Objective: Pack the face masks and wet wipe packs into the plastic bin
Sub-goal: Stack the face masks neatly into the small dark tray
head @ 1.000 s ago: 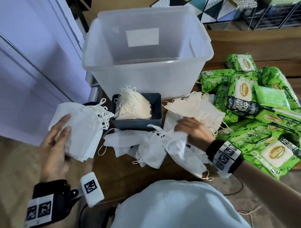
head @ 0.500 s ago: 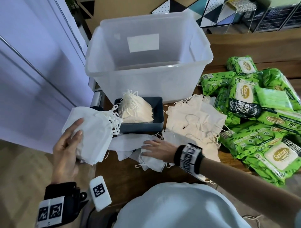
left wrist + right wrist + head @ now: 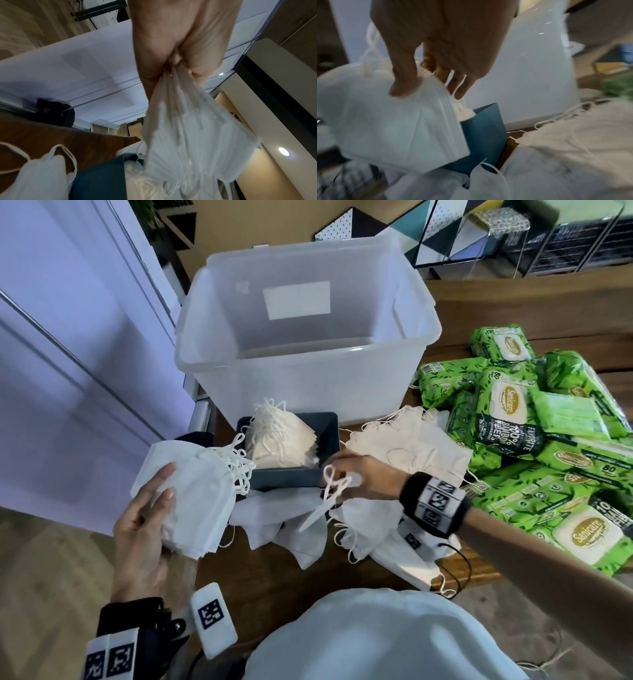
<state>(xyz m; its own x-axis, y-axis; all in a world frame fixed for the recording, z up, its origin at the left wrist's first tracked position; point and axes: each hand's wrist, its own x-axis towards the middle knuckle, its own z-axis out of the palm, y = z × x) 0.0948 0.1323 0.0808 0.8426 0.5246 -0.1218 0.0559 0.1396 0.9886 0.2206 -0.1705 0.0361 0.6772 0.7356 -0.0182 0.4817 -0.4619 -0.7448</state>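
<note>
My left hand holds a thick stack of white face masks off the table's left edge, thumb on top; the left wrist view shows the same stack gripped. My right hand pinches a few white masks lifted edge-on by the dark tray; the right wrist view shows these masks between thumb and fingers. More white masks lie loose on the table. Cream masks lie to the right. Green wet wipe packs are piled at far right. The clear plastic bin stands behind with nothing visible inside.
A dark tray in front of the bin holds a stack of cream masks. The wooden table ends at the left beside a white cabinet. A black cord trails near my right wrist.
My right hand has left the loose white masks and risen towards the tray with a few masks pinched. The left hand and its stack have shifted slightly right.
</note>
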